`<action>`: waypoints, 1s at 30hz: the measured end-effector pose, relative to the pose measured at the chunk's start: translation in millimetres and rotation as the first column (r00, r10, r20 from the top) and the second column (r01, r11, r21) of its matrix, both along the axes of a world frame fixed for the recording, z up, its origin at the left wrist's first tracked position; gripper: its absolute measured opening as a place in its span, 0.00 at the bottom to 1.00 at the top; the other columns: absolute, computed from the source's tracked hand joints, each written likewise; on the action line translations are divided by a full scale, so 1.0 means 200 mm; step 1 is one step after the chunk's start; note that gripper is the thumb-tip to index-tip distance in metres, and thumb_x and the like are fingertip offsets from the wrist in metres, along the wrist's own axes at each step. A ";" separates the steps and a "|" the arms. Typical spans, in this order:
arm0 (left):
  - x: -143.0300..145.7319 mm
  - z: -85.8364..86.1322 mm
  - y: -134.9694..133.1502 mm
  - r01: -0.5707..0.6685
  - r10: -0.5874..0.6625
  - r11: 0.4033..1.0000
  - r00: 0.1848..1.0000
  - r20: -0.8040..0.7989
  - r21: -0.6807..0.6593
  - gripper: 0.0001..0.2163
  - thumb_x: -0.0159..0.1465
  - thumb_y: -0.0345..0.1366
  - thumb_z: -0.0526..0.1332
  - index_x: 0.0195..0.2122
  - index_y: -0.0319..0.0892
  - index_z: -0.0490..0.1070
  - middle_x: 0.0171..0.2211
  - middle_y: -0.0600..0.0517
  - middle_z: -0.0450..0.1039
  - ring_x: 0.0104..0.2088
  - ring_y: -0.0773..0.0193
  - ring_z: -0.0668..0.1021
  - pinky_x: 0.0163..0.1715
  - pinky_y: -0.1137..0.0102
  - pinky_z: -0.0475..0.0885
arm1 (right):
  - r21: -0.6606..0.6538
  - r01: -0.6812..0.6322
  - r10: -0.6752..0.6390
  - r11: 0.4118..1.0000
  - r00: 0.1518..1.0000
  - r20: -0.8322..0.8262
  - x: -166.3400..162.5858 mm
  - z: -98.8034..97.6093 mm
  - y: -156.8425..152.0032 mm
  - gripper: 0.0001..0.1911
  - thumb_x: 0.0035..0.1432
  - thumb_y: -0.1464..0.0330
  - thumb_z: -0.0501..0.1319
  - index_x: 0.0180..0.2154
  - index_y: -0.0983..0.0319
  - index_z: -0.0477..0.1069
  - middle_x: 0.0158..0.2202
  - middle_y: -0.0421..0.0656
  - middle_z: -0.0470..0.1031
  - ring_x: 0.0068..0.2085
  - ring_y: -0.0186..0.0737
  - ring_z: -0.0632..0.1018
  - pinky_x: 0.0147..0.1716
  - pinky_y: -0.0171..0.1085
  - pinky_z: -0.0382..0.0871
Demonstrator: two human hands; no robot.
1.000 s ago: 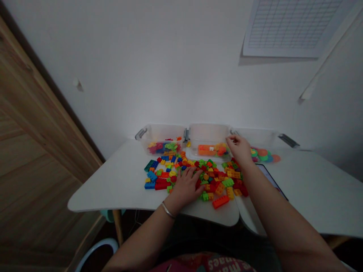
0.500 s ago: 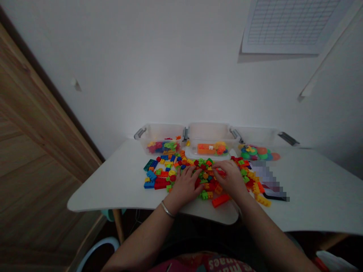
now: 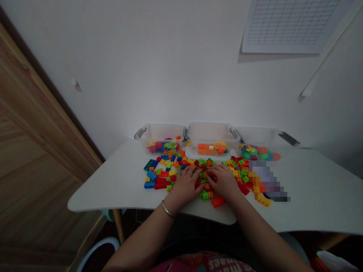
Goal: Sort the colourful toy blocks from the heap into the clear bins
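Colourful toy building blocks (image 3: 163, 173) lie in a loose pile across the white table. My left hand (image 3: 185, 184), with a silver bangle at its wrist, rests on the pile, fingers spread and holding nothing visible. Close to its right, my right hand (image 3: 224, 181) reaches into the blocks with its fingers bent together. Whatever its fingertips pinch is too small and hidden to make out. A small orange round piece (image 3: 205, 175) lies between the two hands. Below the right hand, a long red-orange block (image 3: 218, 201) is partly covered by the wrist.
Along the wall stand three clear plastic boxes: a left box (image 3: 163, 132) and a middle box (image 3: 210, 132) with toy pieces, and a right box (image 3: 259, 136) with round ones. A pixelated flat object (image 3: 268, 179) lies right of the pile. The table (image 3: 113, 185) has a rounded front edge.
My right hand has moved left and slightly nearer to me, closer to the left hand, uncovering green and yellow blocks on its right. My left hand stays in place.
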State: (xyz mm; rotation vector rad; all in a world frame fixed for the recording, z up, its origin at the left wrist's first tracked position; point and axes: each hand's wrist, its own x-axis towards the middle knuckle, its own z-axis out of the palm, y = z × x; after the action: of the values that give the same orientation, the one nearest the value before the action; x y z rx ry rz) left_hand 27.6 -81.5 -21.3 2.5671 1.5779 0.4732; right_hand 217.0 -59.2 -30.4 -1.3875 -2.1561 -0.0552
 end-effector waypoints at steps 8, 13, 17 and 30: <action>0.00 -0.02 0.01 0.000 0.000 1.000 1.000 0.014 -0.005 0.26 0.66 0.48 0.55 0.64 0.47 0.58 0.63 0.43 0.60 0.63 0.46 0.61 0.62 0.40 0.50 | 0.003 0.021 -0.021 1.000 1.000 -0.021 -0.01 0.00 0.03 0.06 0.57 0.65 0.62 0.33 0.58 0.77 0.37 0.44 0.79 0.42 0.44 0.75 0.45 0.45 0.65; 0.00 -0.03 0.02 -0.003 0.004 1.000 1.000 0.018 -0.005 0.26 0.66 0.48 0.55 0.64 0.47 0.58 0.63 0.43 0.60 0.64 0.47 0.61 0.62 0.40 0.50 | 0.002 0.009 -0.008 1.000 0.999 -0.045 0.00 -0.01 0.05 0.06 0.57 0.65 0.62 0.32 0.58 0.77 0.37 0.44 0.79 0.42 0.43 0.75 0.46 0.45 0.65; 0.00 -0.02 0.01 0.001 0.000 1.000 1.000 0.014 -0.011 0.26 0.66 0.49 0.54 0.64 0.48 0.57 0.64 0.44 0.60 0.64 0.47 0.61 0.62 0.41 0.50 | -0.008 -0.013 0.012 1.000 0.999 -0.050 0.01 -0.02 0.06 0.06 0.57 0.65 0.62 0.31 0.58 0.77 0.36 0.44 0.78 0.42 0.43 0.75 0.46 0.45 0.65; -0.01 -0.02 0.01 0.001 -0.001 1.000 0.999 0.040 -0.005 0.27 0.65 0.48 0.56 0.64 0.48 0.58 0.63 0.44 0.60 0.63 0.47 0.62 0.63 0.44 0.52 | 0.049 0.020 -0.007 0.999 0.965 -0.263 0.02 -0.02 0.06 0.04 0.55 0.65 0.62 0.32 0.59 0.73 0.35 0.45 0.78 0.42 0.46 0.75 0.46 0.46 0.67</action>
State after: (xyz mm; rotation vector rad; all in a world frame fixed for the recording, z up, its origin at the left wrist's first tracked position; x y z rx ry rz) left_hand 25.9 -78.8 -25.3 2.5380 1.5632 0.5174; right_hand 221.7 -47.8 -33.6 -1.3013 -1.9131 0.0652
